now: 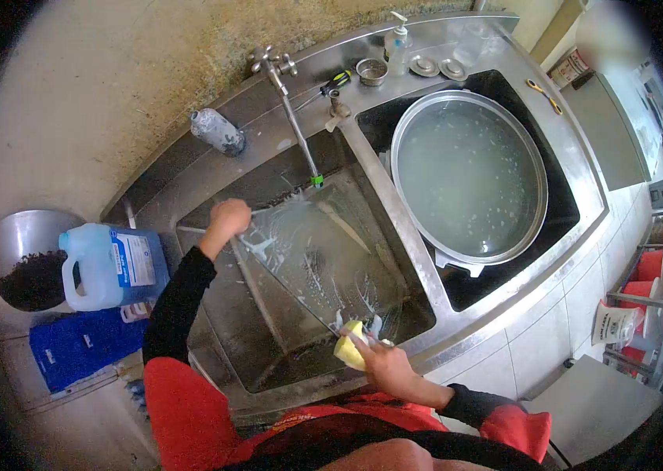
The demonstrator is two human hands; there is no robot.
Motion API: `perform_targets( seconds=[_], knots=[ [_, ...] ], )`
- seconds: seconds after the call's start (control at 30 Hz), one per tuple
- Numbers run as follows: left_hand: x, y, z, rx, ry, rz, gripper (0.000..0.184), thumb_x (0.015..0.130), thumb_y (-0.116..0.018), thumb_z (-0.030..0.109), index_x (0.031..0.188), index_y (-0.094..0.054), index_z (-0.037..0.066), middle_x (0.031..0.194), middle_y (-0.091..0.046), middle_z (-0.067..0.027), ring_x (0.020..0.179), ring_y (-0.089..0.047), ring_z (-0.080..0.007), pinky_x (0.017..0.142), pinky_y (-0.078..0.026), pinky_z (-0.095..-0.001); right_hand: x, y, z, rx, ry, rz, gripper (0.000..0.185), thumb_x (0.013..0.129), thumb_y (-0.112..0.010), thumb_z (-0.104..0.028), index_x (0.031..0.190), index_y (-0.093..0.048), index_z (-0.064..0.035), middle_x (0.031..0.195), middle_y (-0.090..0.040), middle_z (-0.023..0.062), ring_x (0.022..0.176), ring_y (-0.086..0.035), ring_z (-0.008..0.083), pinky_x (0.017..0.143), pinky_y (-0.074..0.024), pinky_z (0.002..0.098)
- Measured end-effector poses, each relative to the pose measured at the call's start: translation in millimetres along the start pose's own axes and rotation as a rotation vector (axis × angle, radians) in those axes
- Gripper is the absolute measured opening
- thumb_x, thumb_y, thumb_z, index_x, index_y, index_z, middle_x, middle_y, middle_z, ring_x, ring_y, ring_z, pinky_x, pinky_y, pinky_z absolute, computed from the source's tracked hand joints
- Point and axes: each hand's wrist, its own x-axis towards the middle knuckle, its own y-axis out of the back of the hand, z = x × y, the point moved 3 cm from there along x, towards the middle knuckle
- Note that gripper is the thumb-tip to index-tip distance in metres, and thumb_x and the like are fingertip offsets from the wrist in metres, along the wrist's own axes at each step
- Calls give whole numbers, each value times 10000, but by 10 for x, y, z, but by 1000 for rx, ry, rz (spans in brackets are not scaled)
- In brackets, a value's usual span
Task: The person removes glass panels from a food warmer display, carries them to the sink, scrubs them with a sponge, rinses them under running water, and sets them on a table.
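Observation:
A clear, flat pane (312, 255), glass or plastic, lies tilted over the left sink basin (269, 363), with streaks of white foam on it. My left hand (229, 218) is closed around the pane's far left corner. At the near edge of the pane, my right hand (388, 366) grips a yellow sponge (349, 345) that touches the edge. Foam sits beside the sponge. Above the pane's far side hangs the tap spout (300, 133), with a green tip; I cannot make out any water running from it.
A large round pot (539, 149) of cloudy water fills the right basin. Along the back ledge are a grey bottle (218, 132), a screwdriver (337, 82), a small metal cup (371, 72) and a pump bottle (398, 49). A blue jug (104, 263) stands at left.

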Motion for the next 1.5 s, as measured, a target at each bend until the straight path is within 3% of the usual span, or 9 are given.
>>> perform_targets(
  seconds=[0.3, 0.4, 0.47, 0.57, 0.8, 0.97, 1.2, 1.37, 1.5],
  knots=[
    [-979, -511, -283, 13, -92, -447, 262, 743, -475, 192, 855, -625, 10, 899, -597, -183, 790, -590, -324, 655, -478, -416, 202, 423, 248, -161, 117, -402, 826, 575, -589, -62, 1319, -243, -158, 641, -554, 110, 570, -573, 264, 498, -460, 364],
    [-1404, -353, -249, -590, 323, -550, 380, 807, -453, 355, 992, -581, 49, 957, -585, -175, 804, -585, -333, 685, -477, -408, 381, 560, 371, -224, 202, -402, 794, 558, -598, -47, 1290, -308, -144, 633, -558, 121, 572, -570, 277, 527, -464, 361],
    [-1638, -253, -181, -166, -466, 277, 458, 804, -444, 465, 1070, -545, 106, 963, -580, -170, 761, -593, -316, 680, -477, -408, 554, 721, 340, -144, 254, -384, 754, 520, -622, -42, 1234, -397, -128, 657, -568, 138, 595, -572, 295, 571, -474, 362],
    [-1793, -229, -59, -393, -509, 181, 381, 811, -457, 419, 1052, -555, 141, 864, -603, -147, 701, -594, -293, 643, -472, -403, 701, 799, 273, -205, 262, -461, 736, 519, -619, -35, 1220, -416, -136, 689, -581, 143, 622, -578, 298, 584, -479, 361],
    [-2011, -718, -123, -136, -358, -62, 265, 821, -486, 303, 887, -590, 68, 658, -592, -140, 604, -573, -315, 591, -458, -404, 1189, 897, 179, -469, 375, -366, 586, 583, -596, -59, 1151, -495, -159, 735, -598, 112, 632, -592, 264, 555, -471, 350],
    [-2358, -857, -126, -519, -72, 51, 366, 811, -523, 296, 634, -558, -23, 561, -525, -194, 537, -544, -336, 491, -428, -392, 1844, 831, 101, -637, 554, -227, 526, 622, -595, -85, 1128, -513, -204, 729, -603, 59, 623, -602, 213, 514, -459, 337],
    [-2512, -1093, -181, -705, 133, -71, 312, 798, -552, 271, 732, -580, -33, 556, -507, -204, 492, -517, -313, 483, -398, -372, 2694, 370, -154, -635, 759, -194, 407, 684, -556, -92, 1046, -539, -278, 775, -600, 29, 722, -605, 220, 548, -477, 324],
    [-2383, -1365, -406, -1029, 226, 142, 262, 779, -573, 231, 786, -562, -30, 579, -522, -190, 516, -533, -268, 509, -393, -356, 3121, 162, -170, -584, 769, -212, 365, 696, -557, -106, 1022, -556, -272, 846, -603, 29, 802, -594, 219, 606, -485, 340],
    [-2303, -1865, -616, -884, 284, 55, 272, 790, -565, 220, 743, -534, -46, 617, -564, -174, 556, -573, -218, 513, -413, -331, 3320, 154, -283, -608, 773, -254, 351, 705, -558, -124, 1032, -566, -251, 862, -605, 39, 816, -590, 225, 643, -485, 349]
  ],
)
